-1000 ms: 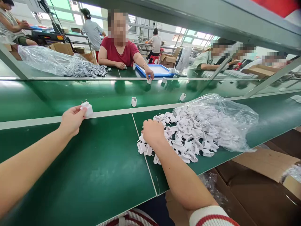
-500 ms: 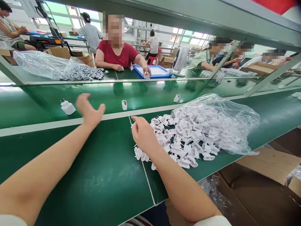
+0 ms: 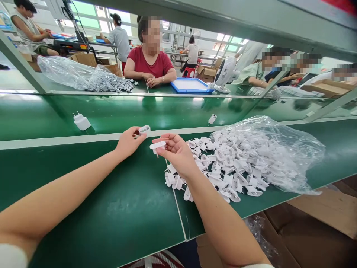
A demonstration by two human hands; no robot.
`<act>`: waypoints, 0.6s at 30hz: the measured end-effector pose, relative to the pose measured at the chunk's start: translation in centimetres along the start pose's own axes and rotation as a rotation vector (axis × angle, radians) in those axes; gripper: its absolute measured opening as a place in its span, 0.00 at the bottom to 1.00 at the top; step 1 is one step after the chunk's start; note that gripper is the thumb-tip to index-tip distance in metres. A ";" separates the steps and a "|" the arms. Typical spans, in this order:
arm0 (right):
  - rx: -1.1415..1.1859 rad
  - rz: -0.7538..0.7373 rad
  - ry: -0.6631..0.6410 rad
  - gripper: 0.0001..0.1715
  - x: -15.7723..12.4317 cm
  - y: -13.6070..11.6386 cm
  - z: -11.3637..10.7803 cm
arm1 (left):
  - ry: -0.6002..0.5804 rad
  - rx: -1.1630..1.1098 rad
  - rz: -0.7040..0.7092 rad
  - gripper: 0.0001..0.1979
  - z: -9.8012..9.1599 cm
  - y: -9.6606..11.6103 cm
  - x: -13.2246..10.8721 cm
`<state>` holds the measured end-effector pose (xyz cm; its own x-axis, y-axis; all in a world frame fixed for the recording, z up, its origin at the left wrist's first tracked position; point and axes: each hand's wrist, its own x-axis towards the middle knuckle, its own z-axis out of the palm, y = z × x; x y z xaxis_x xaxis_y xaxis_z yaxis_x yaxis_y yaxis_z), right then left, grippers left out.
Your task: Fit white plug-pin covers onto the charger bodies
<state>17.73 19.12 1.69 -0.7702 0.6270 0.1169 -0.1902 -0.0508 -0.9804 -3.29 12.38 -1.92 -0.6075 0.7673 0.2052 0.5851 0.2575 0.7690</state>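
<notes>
My left hand (image 3: 128, 141) pinches a small white charger body (image 3: 144, 129) just above the near edge of the green conveyor belt (image 3: 117, 111). Close beside it, my right hand (image 3: 174, 150) holds a white plug piece (image 3: 157, 145) in its fingertips. Right of that hand lies a heap of white plug pieces (image 3: 223, 167), spilling from a clear plastic bag (image 3: 273, 149) on the green work table (image 3: 111, 208). An assembled white charger (image 3: 81, 121) rests on the belt to the far left.
Another white part (image 3: 212, 118) lies on the belt. Across it a person in a red shirt (image 3: 150, 63) sits by a blue tray (image 3: 191, 85), a white fan (image 3: 224, 74) and a bag of grey parts (image 3: 83, 78). Cardboard boxes (image 3: 320, 219) stand at lower right.
My left hand let go of the assembled charger on the belt, then swung right and picked up a charger body. My right hand rose from the heap with a plug piece.
</notes>
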 end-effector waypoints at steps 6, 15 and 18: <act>-0.155 -0.051 -0.143 0.17 -0.7 1.4 1.0 | -0.168 -0.137 -0.128 0.22 -3.9 -0.2 -12.8; -0.841 -0.216 -0.232 0.20 -3.8 0.9 2.4 | -0.216 -0.087 0.105 0.15 -3.7 -1.2 -15.4; -1.015 -0.341 -0.308 0.26 -4.1 0.6 2.3 | -0.235 -0.095 0.127 0.16 -3.6 -1.7 -15.1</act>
<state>19.39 14.74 0.94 -0.9173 0.2601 0.3014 0.0570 0.8350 -0.5472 2.99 -1.79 -4.12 -0.3848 0.9080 0.1659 0.5891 0.1033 0.8015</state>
